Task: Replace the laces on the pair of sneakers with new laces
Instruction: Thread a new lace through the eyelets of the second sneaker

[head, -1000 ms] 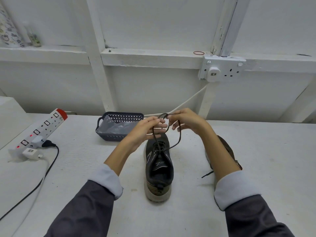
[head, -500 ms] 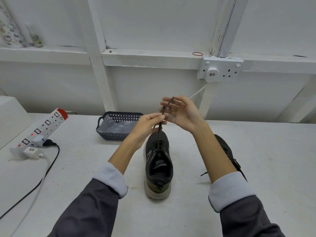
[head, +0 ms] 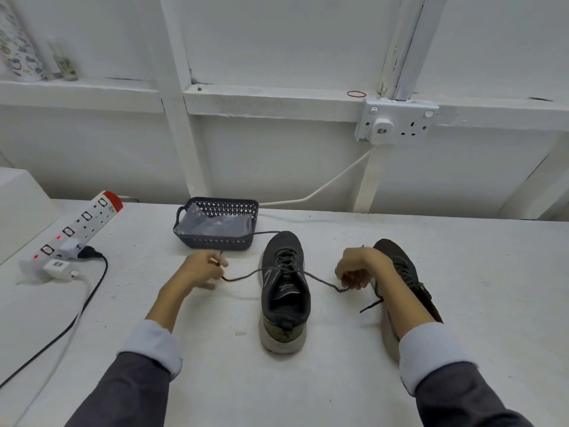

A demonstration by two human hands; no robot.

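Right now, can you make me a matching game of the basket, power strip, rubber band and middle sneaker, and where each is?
Things: 1 basket; 2 power strip; 3 rubber band; 4 middle sneaker.
Places: A up on the ledge; B between the left hand and right hand, which hold its lace; C far left; D just beyond the left hand.
Pairs: 1-D, 2-C, 3-A, 4-B.

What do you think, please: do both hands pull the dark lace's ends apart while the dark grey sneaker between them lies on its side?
Not quite: the head view shows the dark grey sneaker upright on its sole. The left hand and right hand do pull the dark lace ends apart.
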